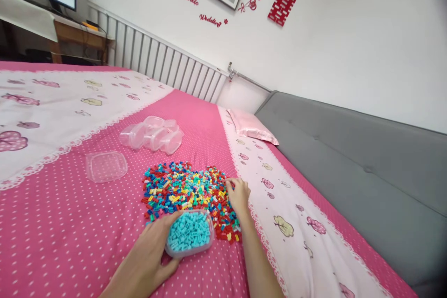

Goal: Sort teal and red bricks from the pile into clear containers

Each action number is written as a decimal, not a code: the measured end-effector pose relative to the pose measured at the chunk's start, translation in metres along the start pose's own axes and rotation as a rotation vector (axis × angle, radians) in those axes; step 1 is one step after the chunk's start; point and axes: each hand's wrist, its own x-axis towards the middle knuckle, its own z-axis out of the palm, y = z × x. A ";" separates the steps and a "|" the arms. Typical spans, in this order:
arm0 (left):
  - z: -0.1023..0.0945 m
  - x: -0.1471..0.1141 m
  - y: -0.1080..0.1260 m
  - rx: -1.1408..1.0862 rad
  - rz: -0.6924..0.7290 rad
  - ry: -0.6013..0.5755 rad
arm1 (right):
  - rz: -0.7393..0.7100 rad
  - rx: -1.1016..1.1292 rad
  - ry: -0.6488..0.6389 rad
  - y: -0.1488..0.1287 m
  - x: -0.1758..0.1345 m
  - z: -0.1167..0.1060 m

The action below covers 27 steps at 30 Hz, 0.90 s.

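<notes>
- A clear plastic lid point(106, 166) lies alone on the pink dotted bedspread point(52, 228), open room all around it.
- The left hand point(153, 251) has its fingers wrapped on the edge of the clear plastic tub of turquoise bricks point(190, 233).
- The right hand point(238, 194), fingers loosely bent together, touches the right edge of the heap of mixed coloured bricks point(185, 188).

Both forearms enter from the near edge, bare. Left hand point(153, 247): palm down, fingers curved around to the right, thumb near. Right hand point(238, 194): extended farther, palm down, fingers bent and pointing left, wrist straight.
</notes>
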 end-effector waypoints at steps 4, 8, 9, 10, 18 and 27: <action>-0.003 0.002 0.002 0.008 0.035 0.034 | -0.007 -0.255 -0.104 -0.013 0.009 0.011; -0.003 0.003 0.002 0.022 0.047 0.058 | -0.005 -0.390 -0.141 -0.023 0.007 0.017; -0.003 0.003 0.001 0.028 0.055 0.065 | -0.003 -0.402 -0.141 -0.024 0.007 0.018; -0.002 0.003 0.000 0.033 0.062 0.070 | -0.001 -0.405 -0.138 -0.025 0.007 0.018; -0.003 0.004 0.001 0.047 0.085 0.093 | -0.005 -0.154 -0.042 -0.026 0.002 0.001; -0.001 -0.002 -0.001 0.008 0.066 0.028 | -0.093 0.334 -0.152 -0.032 -0.100 -0.043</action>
